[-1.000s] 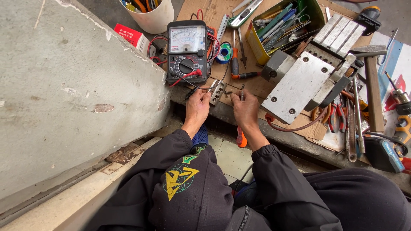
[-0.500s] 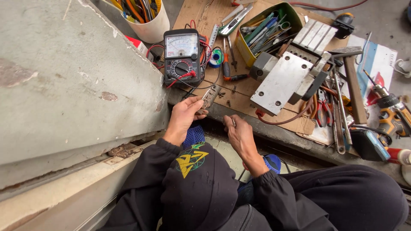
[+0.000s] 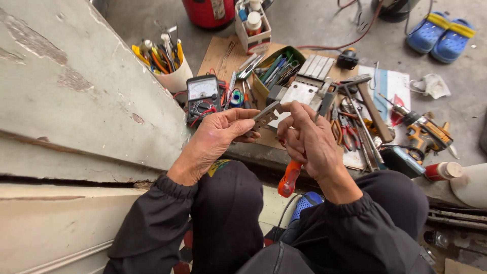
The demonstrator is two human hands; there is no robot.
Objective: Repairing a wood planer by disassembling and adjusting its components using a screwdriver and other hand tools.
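Small metal part (image 3: pixel 265 117) sits pinched between both hands, mostly covered by fingertips; exact shape hard to make out, greyish, flat, bracket-like with a few holes. Left hand (image 3: pixel 218 136) has its fingers clenched on the part's lower end, thumb on top. Right hand (image 3: pixel 304 139) pinches the part's upper end with thumb and forefinger, other fingers curled around an orange-handled screwdriver (image 3: pixel 289 178); its tip is hidden behind the hand. Part is held in the air above the near edge of the board (image 3: pixel 218 53), not touching it.

Board is crowded: analog multimeter (image 3: pixel 202 98) near its left edge, white cup of tools (image 3: pixel 172 76) just beside that, green tray of tools (image 3: pixel 269 76) in the middle, metal plate (image 3: pixel 299 94) behind the hands, hammer (image 3: pixel 370 101) and pliers (image 3: pixel 345 129) toward the right edge. Cordless drill (image 3: pixel 423 134) lies off the right side on the floor. Little open room on the board. Grey wall slab (image 3: pixel 76 101) close on the left. Red cylinder (image 3: pixel 210 11) cut off at the top; blue sandals (image 3: pixel 439 33) far right corner. Lap and dark sleeves fill the bottom.
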